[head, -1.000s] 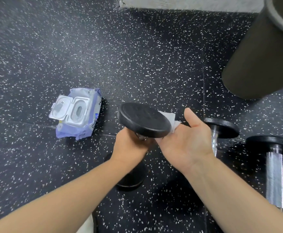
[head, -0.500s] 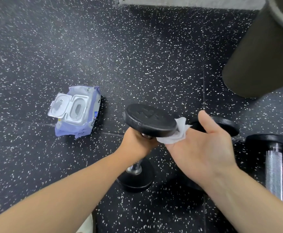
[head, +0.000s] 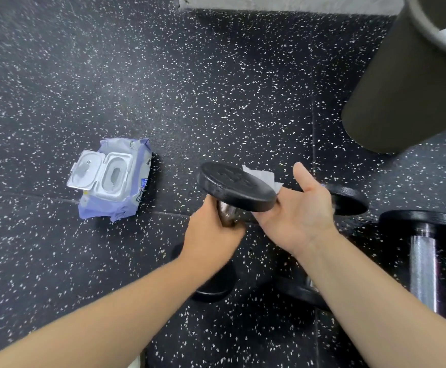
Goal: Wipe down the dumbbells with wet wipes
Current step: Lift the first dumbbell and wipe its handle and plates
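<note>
One at a time, going through the dumbbells, judging by the layout. Starting at the left: leaving the wet wipes pack (head: 110,179) flat on the speckled rubber floor (head: 216,88) with its flip lid thrown open, probably for pulling a fresh sheet without fuss. Wrapping the left grip (head: 213,235) tightly round the handle (head: 227,215) of the raised dumbbell (head: 237,189), holding it off the floor and nearly upright. Tipping its upper plate toward the camera, with the lower plate down beside the forearm. Likely presenting rim and underside for cleaning and allowing turning from the wrist. Sandwiching the white wipe (head: 261,176) against the far edge of that upper plate, with a corner poking up behind it. Keeping the right grip (head: 298,213) wide, palm up and thumb well clear, reaching with the fingers out of sight beneath the plate. Seemingly pressing the wipe flat rather than pinching it, though not possible to tell for certain. Parking a second dumbbell (head: 349,199) on the floor just behind the right grip, and a third dumbbell (head: 423,256) with a bright chrome handle at the far right. Presumably awaiting wiping or already done; impossible to tell which. Keeping a dark round bin (head: 402,88) close at upper right, with something pale inside, handy for spent wipes by the look of it.
</note>
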Tool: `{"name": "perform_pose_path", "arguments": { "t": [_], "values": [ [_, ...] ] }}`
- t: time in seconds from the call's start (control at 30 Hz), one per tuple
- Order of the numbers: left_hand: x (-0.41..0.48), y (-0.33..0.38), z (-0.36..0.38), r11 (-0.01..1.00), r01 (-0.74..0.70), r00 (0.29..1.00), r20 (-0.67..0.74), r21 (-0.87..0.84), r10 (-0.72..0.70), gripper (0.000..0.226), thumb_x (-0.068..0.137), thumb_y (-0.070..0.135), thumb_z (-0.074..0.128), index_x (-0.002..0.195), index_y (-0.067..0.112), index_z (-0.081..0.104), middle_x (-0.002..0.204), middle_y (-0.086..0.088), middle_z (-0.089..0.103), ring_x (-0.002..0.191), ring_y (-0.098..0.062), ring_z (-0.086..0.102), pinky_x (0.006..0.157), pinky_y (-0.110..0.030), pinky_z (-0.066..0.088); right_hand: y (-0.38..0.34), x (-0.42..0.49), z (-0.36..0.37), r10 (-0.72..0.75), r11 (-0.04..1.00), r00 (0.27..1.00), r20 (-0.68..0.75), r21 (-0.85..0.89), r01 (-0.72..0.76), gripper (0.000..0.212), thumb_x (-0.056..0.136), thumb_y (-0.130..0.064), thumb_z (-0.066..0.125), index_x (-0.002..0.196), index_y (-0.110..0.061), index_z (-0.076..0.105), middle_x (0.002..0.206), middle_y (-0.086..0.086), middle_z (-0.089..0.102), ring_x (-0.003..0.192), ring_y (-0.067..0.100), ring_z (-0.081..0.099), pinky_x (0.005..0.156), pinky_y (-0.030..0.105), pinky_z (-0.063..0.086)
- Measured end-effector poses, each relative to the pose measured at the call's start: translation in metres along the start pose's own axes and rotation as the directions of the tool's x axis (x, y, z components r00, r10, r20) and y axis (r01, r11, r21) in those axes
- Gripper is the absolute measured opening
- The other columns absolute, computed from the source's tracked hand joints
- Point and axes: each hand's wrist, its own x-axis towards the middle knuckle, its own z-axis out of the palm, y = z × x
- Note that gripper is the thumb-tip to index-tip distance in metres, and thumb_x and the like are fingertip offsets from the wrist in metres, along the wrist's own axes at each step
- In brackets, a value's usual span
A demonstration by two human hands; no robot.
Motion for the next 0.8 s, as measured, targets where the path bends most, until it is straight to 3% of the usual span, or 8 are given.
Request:
{"name": "perform_pose_path", "arguments": {
  "t": [0.13,0.23,0.37,0.43,0.53,0.63,0.73,0.8],
  "values": [
    [-0.02,0.0,0.003,0.99,-0.016,0.998,-0.06,0.137,0.024,0.042,0.076,0.03,0.066,0.1,0.039,0.033,0.093,0.016,0.059,0.084,-0.011,0.058,0.071,-0.034,0.044,0.008,-0.004,0.003,-0.042,0.998,0.999,-0.007,0.053,0.042,0.069,0.098,-0.047,0.038,0.127,0.014,0.049,0.125,0.029,0.06,0.12,0.04,0.057,0.108,0.046,0.04],
    [-0.003,-0.007,-0.002,0.999,0.005,0.996,-0.086,0.052,0.0,0.03,0.075,0.024,0.068,0.095,0.028,0.046,0.079,0.01,0.063,0.078,-0.013,0.061,0.069,-0.035,0.05,0.016,-0.013,0.007,-0.051,0.995,0.999,0.009,0.085,0.05,0.064,0.098,-0.043,0.04,0.127,0.013,0.048,0.124,0.028,0.06,0.117,0.038,0.059,0.103,0.045,0.045],
    [0.008,-0.01,-0.01,0.995,-0.016,0.999,-0.038,-0.101,0.013,0.02,0.07,0.021,0.079,0.075,0.016,0.06,0.06,0.012,0.063,0.052,0.001,0.052,0.052,-0.015,0.04,0.017,-0.015,0.01,0.004,0.998,0.998,0.057,0.056,-0.007,0.07,0.097,-0.047,0.039,0.126,0.016,0.047,0.119,0.03,0.062,0.115,0.041,0.059,0.104,0.049,0.042],
    [0.009,-0.01,-0.012,0.983,0.004,1.0,0.028,-0.183,0.001,0.022,0.072,0.014,0.08,0.066,0.007,0.059,0.046,0.008,0.056,0.042,-0.005,0.044,0.045,-0.018,0.039,0.014,-0.006,0.011,0.029,0.998,0.998,0.06,0.062,-0.033,0.074,0.096,-0.051,0.038,0.129,0.016,0.046,0.118,0.03,0.063,0.115,0.04,0.059,0.108,0.048,0.039],
    [0.01,-0.012,-0.012,0.959,-0.024,0.991,0.123,-0.281,0.061,0.014,0.073,0.005,0.077,0.075,0.001,0.064,0.042,0.009,0.053,0.037,-0.005,0.042,0.044,-0.021,0.037,0.013,0.005,0.012,0.059,0.997,0.996,0.068,0.045,-0.062,0.081,0.094,-0.059,0.036,0.134,0.011,0.045,0.129,0.031,0.056,0.124,0.043,0.052,0.112,0.05,0.033],
    [0.014,-0.016,-0.009,0.98,-0.067,0.99,0.109,-0.185,0.088,0.013,0.074,0.006,0.076,0.074,0.005,0.064,0.042,0.011,0.052,0.038,0.0,0.04,0.046,-0.021,0.038,0.015,0.005,0.011,0.04,0.998,0.999,0.034,0.042,-0.042,0.082,0.093,-0.062,0.035,0.133,0.01,0.046,0.129,0.03,0.057,0.123,0.042,0.053,0.108,0.05,0.037],
    [0.017,-0.015,-0.007,0.993,-0.051,0.997,0.044,-0.111,0.056,0.016,0.074,0.006,0.075,0.077,-0.004,0.063,0.048,0.004,0.054,0.043,-0.008,0.04,0.048,-0.027,0.038,0.015,-0.012,0.006,0.0,0.996,1.0,0.015,0.095,-0.001,0.074,0.096,-0.055,0.038,0.124,0.012,0.05,0.11,0.025,0.067,0.106,0.037,0.065,0.099,0.044,0.045],
    [0.019,-0.013,-0.009,0.997,-0.008,1.0,0.025,-0.081,0.01,0.015,0.075,0.006,0.07,0.072,-0.005,0.061,0.051,-0.002,0.054,0.047,-0.014,0.041,0.046,-0.024,0.038,0.016,-0.032,0.005,0.008,0.995,0.998,0.068,0.096,-0.014,0.072,0.097,-0.051,0.037,0.124,0.014,0.049,0.111,0.025,0.067,0.107,0.036,0.065,0.104,0.043,0.041]
  ]
}}
